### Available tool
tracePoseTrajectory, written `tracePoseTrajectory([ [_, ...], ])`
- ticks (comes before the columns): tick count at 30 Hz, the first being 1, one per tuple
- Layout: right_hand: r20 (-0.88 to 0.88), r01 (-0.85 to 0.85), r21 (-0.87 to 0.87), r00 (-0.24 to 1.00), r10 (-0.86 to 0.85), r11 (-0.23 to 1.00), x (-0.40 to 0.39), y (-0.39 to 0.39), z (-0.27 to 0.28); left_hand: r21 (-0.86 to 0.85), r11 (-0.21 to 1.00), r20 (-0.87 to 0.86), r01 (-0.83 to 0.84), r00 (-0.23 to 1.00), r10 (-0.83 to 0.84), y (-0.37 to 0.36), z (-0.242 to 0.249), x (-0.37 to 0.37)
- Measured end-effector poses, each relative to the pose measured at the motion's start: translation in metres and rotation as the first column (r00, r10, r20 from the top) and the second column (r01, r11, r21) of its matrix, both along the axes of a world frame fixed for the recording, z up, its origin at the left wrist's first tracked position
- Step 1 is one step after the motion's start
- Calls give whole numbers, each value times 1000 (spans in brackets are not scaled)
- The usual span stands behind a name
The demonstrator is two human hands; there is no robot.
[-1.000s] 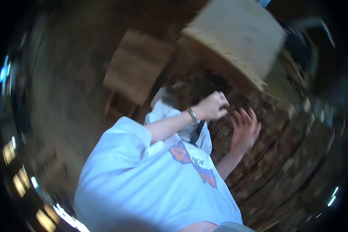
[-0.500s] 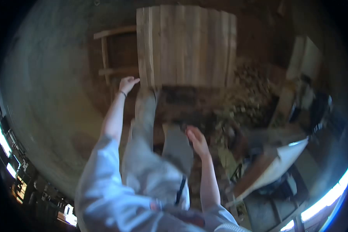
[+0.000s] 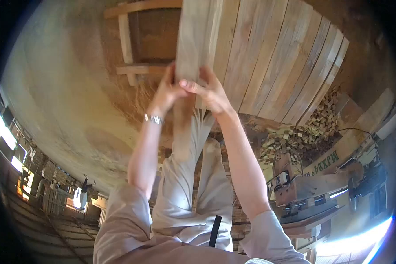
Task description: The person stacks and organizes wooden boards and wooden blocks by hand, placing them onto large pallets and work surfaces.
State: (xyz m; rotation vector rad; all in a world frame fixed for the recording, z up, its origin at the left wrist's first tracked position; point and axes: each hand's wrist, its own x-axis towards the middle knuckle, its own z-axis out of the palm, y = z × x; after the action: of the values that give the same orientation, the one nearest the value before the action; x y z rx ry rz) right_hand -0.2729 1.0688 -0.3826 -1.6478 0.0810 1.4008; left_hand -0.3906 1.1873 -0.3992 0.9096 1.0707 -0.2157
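Observation:
A long wooden plank (image 3: 191, 39), blurred by motion, lies along the left side of a row of boards. My left hand (image 3: 166, 93), with a metal band at its wrist, is closed around the plank's left edge near its lower end. On the opposite edge, my right hand (image 3: 210, 91) grips the same plank, its thumb laid across the face. Some fingertips are hidden behind the wood. Beside the plank, the boards (image 3: 268, 57) lie side by side as a wide panel.
A wooden frame (image 3: 126, 39) stands left of the panel. Many small wood offcuts (image 3: 301, 138) are heaped at the right. Beyond them sits a machine (image 3: 314, 187) near a board lettered in green (image 3: 323, 163). My legs (image 3: 180, 176) are below the panel.
Both hands have come together on the plank; earlier the left was at the panel's left corner and the right hung apart, lower down. The panel now appears larger and farther right.

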Motion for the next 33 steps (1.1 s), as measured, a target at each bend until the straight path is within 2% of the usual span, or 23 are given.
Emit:
tracePoseTrajectory([
  [1,-346,100,83,936,-66,991,11,14,7,-39,999,86,-22,996,25,-13,12,-10],
  [2,-415,88,4,907,-78,996,15,9,14,-33,998,59,49,997,-47,-23,35,-3],
  [3,-402,76,16,914,-63,997,18,0,25,-13,1000,77,24,997,-23,-25,65,10],
  [5,-439,284,226,883,-163,932,27,-26,42,-146,980,342,132,937,-75,-18,55,5],
  [6,-369,274,188,910,-191,943,33,-38,49,-145,981,352,131,933,-72,-14,37,6],
  [7,-300,271,136,928,-221,953,38,-55,57,-13,999,184,49,982,-46,-7,7,11],
  [8,-343,289,-3,899,-272,957,41,-79,67,130,992,11,-6,1000,4,-4,-29,16],
  [10,-380,284,-172,864,-330,943,49,-135,82,230,972,-125,55,992,-26,-2,-126,26],
  [11,-370,304,-224,853,-369,926,52,-159,94,222,973,-113,69,993,-45,9,-148,41],
  [13,-333,323,-294,848,-413,900,56,-196,125,-178,979,58,97,994,-88,13,-174,65],
  [16,-279,344,-326,855,-437,880,54,-223,173,-78,997,119,4,993,5,6,-193,57],
  [17,-252,361,-321,858,-447,876,53,-229,190,-69,997,130,34,991,-25,13,-191,54],
  [18,-222,373,-316,864,-451,872,52,-234,209,-31,999,55,41,998,-39,17,-180,46],
  [20,-134,406,-275,882,-452,872,52,-241,253,43,998,-64,42,997,-39,32,-122,45],
  [22,-2,446,-224,889,-458,867,48,-252,305,177,976,-60,127,991,-118,57,-75,25],
  [23,75,465,-227,885,-460,856,41,-261,338,224,957,-169,186,974,-150,64,-38,22],
  [24,188,479,-169,874,-449,862,24,-291,362,253,929,-121,271,961,-247,79,-13,7],
  [25,301,491,-124,847,-439,862,0,-320,386,296,923,-96,244,969,-226,80,26,2],
  [27,457,431,-432,862,-220,792,-13,-340,450,410,795,-103,447,889,-447,67,132,16],
  [29,568,436,-664,823,31,607,-33,-374,495,458,707,-45,539,809,-587,57,207,27],
  [30,614,462,-687,782,108,561,-42,-396,516,444,653,-24,613,737,-676,40,246,35],
  [32,701,552,-683,679,217,478,-73,-470,529,516,634,73,576,708,-702,-8,320,53],
  [33,753,593,-646,597,277,481,-88,-510,527,616,529,58,584,636,-770,-32,348,59],
])
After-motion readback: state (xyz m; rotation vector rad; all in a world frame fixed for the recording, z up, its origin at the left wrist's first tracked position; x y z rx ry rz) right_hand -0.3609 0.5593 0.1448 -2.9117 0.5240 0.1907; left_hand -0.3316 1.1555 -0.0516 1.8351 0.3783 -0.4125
